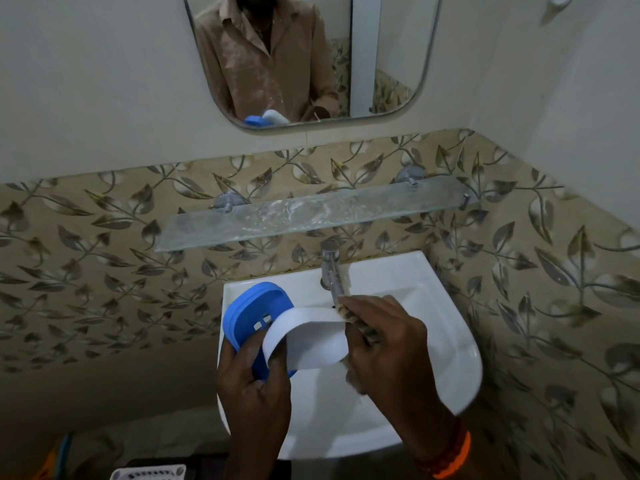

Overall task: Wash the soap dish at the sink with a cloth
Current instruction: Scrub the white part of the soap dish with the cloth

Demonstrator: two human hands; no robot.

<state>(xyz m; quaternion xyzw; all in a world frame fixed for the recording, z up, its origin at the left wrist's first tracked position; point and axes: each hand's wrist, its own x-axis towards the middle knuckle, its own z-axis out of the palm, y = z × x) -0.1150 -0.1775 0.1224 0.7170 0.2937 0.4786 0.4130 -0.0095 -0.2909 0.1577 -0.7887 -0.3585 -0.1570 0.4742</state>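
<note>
The soap dish is in two parts, held over the white sink. Its blue part has small slots and tilts up toward me on the left. Its white part is beside it on the right and overlaps it. My left hand grips both parts from below, with the thumb on the white one. My right hand is closed on a brown patterned cloth and presses it against the right edge of the white part, just under the tap.
A cloudy glass shelf juts out from the leaf-patterned tiles above the tap. A mirror hangs higher up and reflects a person in a beige shirt. A white slotted object lies low on the left, below the sink.
</note>
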